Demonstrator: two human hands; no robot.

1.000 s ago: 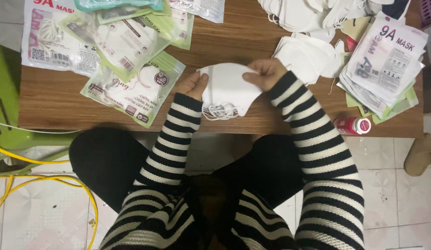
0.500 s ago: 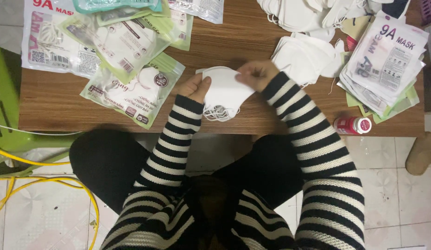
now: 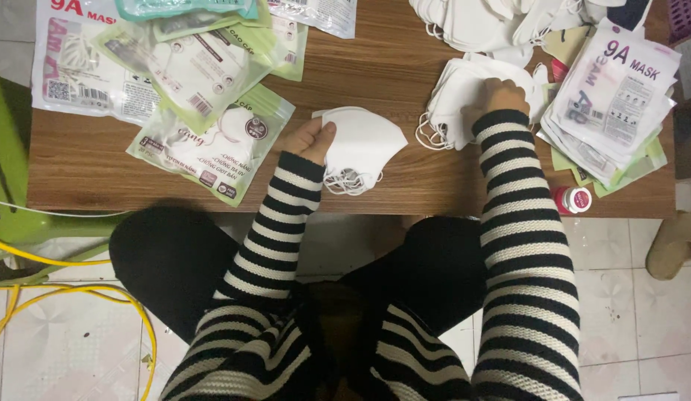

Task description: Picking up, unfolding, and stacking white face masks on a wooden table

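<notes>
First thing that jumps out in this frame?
The striped sleeves running up from the bottom edge, each hand on white masks. The left hand pinches a small mask stack at mid-table; the right hand rests on a bigger mask pile to its right. Printed mask packets flank them: a green one on the left, a white stack on the right.

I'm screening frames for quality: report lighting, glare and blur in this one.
Head view: even, soft light with faint shadows; mild glare on the plastic packets; left hand, held white mask and right hand on the mask pile look sharp; top edge crops items.
</notes>
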